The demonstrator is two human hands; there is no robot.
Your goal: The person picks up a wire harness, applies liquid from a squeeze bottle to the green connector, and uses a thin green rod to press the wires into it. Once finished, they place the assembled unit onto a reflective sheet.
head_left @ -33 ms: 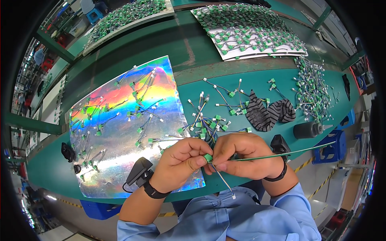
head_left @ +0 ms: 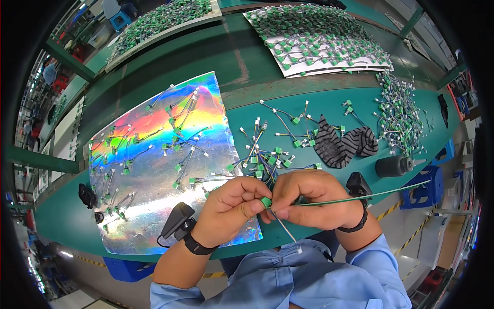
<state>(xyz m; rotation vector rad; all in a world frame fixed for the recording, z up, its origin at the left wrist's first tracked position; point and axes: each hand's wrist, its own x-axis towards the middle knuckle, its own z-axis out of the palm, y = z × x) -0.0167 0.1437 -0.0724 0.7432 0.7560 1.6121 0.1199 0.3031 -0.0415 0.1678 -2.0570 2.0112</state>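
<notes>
Between the thumb and fingertips of my left hand (head_left: 230,202) is a small green connector (head_left: 265,202). Its short wires (head_left: 284,227) hang toward my body and end in a white plug (head_left: 300,250). My right hand (head_left: 316,198) is pinched around a long thin green stick (head_left: 381,193), which points out to the right past my wrist. The stick's working end is hidden by my fingers, right beside the connector. Just beyond my fingertips lies a loose heap of similar wired connectors (head_left: 267,160) on the green table (head_left: 303,100).
A shiny silver sheet (head_left: 154,190) with scattered connectors lies at left. Right of the heap are a striped grey cloth (head_left: 342,144), a dark bottle (head_left: 392,167) and a large connector pile (head_left: 401,116). Farther back, a white board (head_left: 298,72) and a tray (head_left: 170,32) carry many more.
The white plug and its wires have shifted slightly, and the far end of the green stick has risen a little. Both hands keep almost the same place.
</notes>
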